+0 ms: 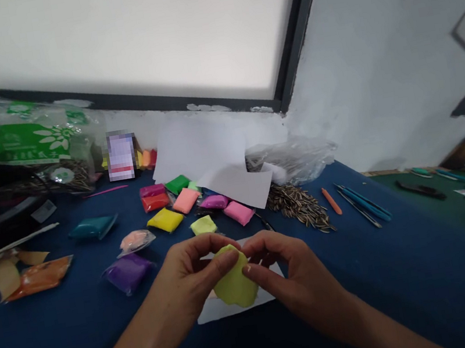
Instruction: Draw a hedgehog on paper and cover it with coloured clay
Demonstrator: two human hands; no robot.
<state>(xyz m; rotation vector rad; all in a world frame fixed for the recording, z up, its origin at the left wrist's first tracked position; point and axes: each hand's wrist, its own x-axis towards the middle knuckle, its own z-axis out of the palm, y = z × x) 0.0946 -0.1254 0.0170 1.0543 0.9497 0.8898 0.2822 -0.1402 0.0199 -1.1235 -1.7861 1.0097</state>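
A flattened piece of yellow-green modelling clay (238, 285) is held up between my two hands. My left hand (197, 268) pinches its upper left side, thumb on the near face. On the right edge, the thumb and fingers of my right hand (279, 263) also grip it. Beneath the clay lies a sheet of white paper (223, 312), partly covered by the hands. Just beyond my left hand rests a pale yellow-green block of clay (203, 225). A purple clay packet (129, 273) sits to the left of my left forearm.
Several coloured clay packets, including a yellow one (166, 220) and a pink one (239, 213), lie ahead on the blue table (81, 333). Sunflower seeds (297, 205) are heaped at right, near an orange stick (331, 201) and blue tweezers (365, 203). A seed bag (42, 145) stands back left.
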